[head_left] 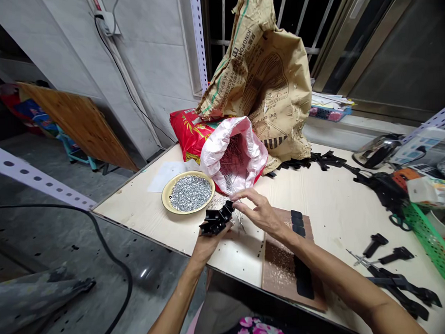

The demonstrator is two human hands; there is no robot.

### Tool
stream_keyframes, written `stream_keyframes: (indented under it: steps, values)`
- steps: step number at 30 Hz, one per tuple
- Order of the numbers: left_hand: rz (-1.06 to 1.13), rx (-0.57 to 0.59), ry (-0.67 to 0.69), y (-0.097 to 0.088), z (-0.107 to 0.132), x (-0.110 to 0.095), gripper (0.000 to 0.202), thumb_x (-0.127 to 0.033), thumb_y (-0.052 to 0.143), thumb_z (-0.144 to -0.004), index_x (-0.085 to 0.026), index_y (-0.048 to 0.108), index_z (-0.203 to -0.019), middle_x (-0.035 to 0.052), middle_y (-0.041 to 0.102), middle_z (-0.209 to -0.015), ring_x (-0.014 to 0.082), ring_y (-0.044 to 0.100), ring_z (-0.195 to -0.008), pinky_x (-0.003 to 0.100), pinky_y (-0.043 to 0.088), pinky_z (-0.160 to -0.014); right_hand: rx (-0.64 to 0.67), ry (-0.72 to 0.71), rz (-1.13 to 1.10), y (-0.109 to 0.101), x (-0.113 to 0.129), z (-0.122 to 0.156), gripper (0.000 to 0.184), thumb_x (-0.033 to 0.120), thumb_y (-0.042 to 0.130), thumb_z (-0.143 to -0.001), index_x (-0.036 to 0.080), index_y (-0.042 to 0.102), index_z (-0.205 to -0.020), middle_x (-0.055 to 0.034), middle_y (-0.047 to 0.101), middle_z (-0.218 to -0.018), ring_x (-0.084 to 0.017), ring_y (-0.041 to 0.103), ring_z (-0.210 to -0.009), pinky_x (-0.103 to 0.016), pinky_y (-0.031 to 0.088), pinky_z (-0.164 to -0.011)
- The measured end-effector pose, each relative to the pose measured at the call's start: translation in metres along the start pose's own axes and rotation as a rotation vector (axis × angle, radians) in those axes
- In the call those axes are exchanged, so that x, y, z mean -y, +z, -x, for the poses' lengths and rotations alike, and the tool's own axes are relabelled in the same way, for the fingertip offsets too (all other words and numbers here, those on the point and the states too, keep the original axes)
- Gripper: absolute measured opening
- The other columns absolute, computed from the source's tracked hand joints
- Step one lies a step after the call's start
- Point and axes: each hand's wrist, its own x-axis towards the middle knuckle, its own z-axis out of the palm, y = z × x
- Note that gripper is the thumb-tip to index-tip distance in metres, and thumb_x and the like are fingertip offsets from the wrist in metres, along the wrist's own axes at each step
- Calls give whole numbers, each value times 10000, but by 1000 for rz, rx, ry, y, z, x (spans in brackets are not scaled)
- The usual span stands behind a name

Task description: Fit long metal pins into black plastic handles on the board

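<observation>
My left hand is closed around several black plastic pieces with flared, channel-like ends. They are held up over the table's front edge. My right hand reaches in from the right, with thumb and forefinger bent together at the pieces' upper right end. What those fingertips grip is too small to make out. Thin metal rods lie on the table just below it. Left of the hands stands a yellowish bowl filled with small shiny metal parts. Behind them, a white-pink sack lies with its mouth towards me, thin rods inside.
A brown board bearing black flat pieces lies under my right forearm. Black-handled parts and a green basket are at the right. A big paper sack and a red bag stand at the back.
</observation>
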Motion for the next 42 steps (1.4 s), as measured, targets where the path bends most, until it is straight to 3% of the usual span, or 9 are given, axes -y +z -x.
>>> stream_keyframes:
  steps: [3,8,10,15,20,25,32,38,42]
  values:
    - [-7,-46,42,-4,2,-3,378,-312,791,-610,-137,701,-933,97,721,-957,198,680,-736,318,526,-770,18,98,237,-6,-14,4,195,317,477,-928,182,615,-954,-60,596,-999,-166,558,-903,-313,445,-768]
    - [-59,-20,27,-7,1,2,418,-356,773,-623,-133,691,-967,112,713,-997,226,683,-799,382,492,-864,577,-46,844,-3,-45,19,139,173,535,-890,209,657,-946,-54,608,-893,-185,524,-833,-347,370,-755]
    - [-41,10,18,-8,-1,7,430,-364,766,-626,-139,688,-984,110,708,-1025,238,677,-866,388,484,-885,650,-163,945,-1,-56,22,143,165,516,-901,191,651,-942,-68,614,-910,-195,510,-867,-352,357,-763]
    - [-62,-55,25,-11,-5,14,481,-367,781,-596,-145,681,-1011,105,696,-1073,257,617,-1050,374,443,-946,406,-329,818,-12,-65,12,171,224,462,-941,190,625,-983,-60,635,-1046,-190,508,-953,-353,355,-826]
    - [-207,-82,13,-10,-7,1,434,-378,780,-579,-142,695,-934,97,716,-997,268,632,-1007,372,446,-920,136,-323,536,-36,-34,-9,195,265,456,-949,177,623,-998,-50,630,-919,-146,538,-844,-286,390,-769]
    - [-242,-40,63,-6,-11,-1,394,-378,761,-596,-154,686,-911,64,728,-909,251,651,-910,337,482,-818,227,-430,735,-41,2,-23,202,218,454,-944,181,653,-947,-57,567,-880,-150,472,-781,-276,351,-694]
    - [-327,20,152,-11,-20,9,339,-362,740,-617,-157,677,-880,48,714,-834,235,634,-821,337,483,-757,573,-559,933,-34,30,-34,192,200,460,-935,180,621,-831,-42,555,-832,-175,418,-782,-319,288,-685]
    - [-295,97,194,-9,-19,13,345,-283,748,-610,-157,683,-923,58,712,-911,248,624,-902,365,462,-844,742,-315,607,-38,36,-45,141,267,542,-899,146,615,-885,-44,577,-863,-145,482,-770,-267,353,-673]
    - [-39,53,4,-12,-12,9,408,-315,768,-614,-132,684,-969,93,712,-973,259,632,-951,376,467,-871,535,-18,398,-47,10,-41,354,467,575,-851,143,583,-994,-54,615,-908,-139,551,-752,-239,403,-633]
